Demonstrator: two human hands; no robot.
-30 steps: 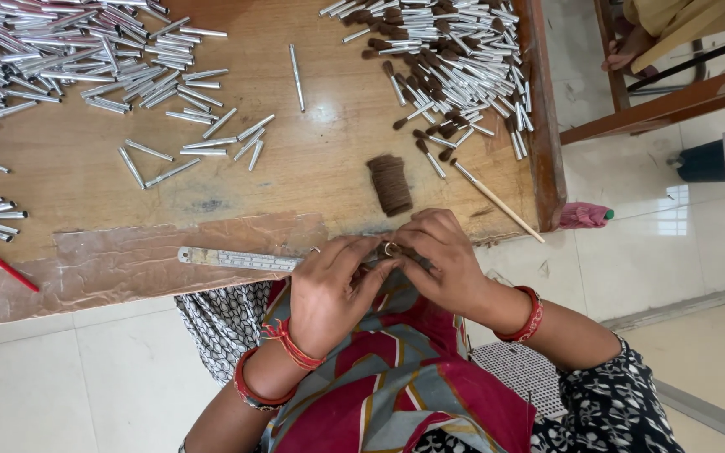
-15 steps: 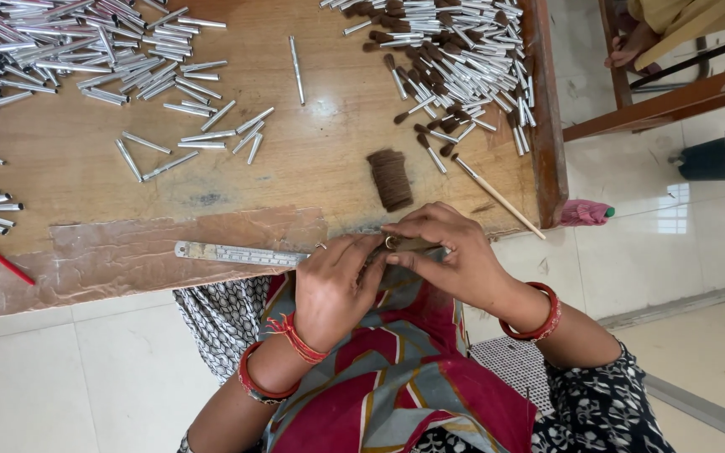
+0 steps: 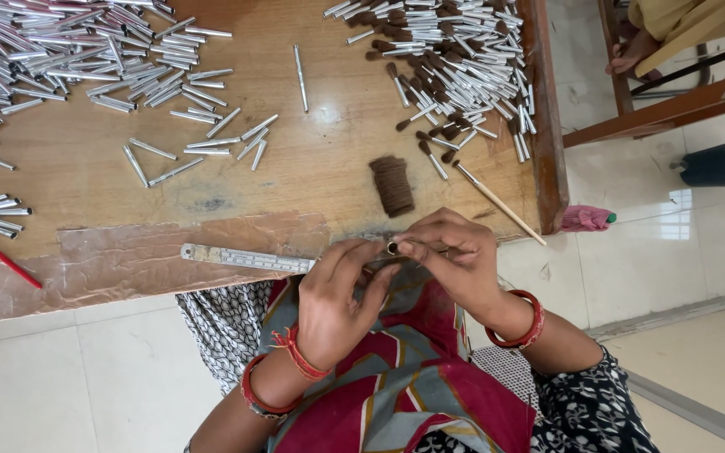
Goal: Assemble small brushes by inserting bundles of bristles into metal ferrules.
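the wooden table [image 3: 69,184] runs off the top and left of the view, its near edge worn pale. a big heap of metal tubes [image 3: 52,59] is cut off at the top left; a second heap with brown tips [image 3: 455,67] crowds the right rim. bare wood lies between them, holding a brown bundle [image 3: 393,184]. a steel ruler [image 3: 245,257] hangs along the near edge. the left hand [image 3: 337,306] and right hand [image 3: 455,260] meet just off that edge, fingertips pinched on one small tube [image 3: 393,247], mostly hidden.
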